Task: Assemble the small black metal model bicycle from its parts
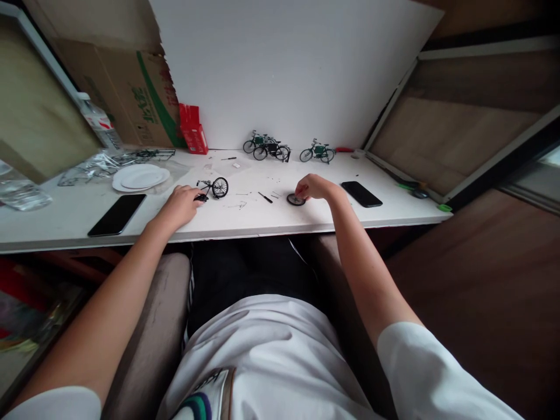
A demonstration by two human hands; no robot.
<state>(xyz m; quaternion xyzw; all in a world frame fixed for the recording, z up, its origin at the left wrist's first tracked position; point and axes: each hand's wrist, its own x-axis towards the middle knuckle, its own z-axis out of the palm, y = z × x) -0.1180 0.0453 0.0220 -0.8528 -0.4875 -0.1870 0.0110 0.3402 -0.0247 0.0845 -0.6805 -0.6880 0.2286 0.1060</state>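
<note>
My left hand [182, 204] is closed on the near end of a small black model bicycle frame [205, 188], whose single mounted wheel [220, 187] points right. Over on the right, the bent fingers of my right hand [310, 188] pinch a loose black wheel [296, 200] that lies at the tabletop. Between the hands a small dark screwdriver [265, 198] and several thin metal pieces [238, 205] rest on the white table [245, 224].
Small model bicycles [272, 151] and a green one [317, 152] stand at the back. Phones lie at left [117, 214] and right [361, 193]. White plates [140, 177], bottles [98, 121] and a red box [193, 129] are at the left.
</note>
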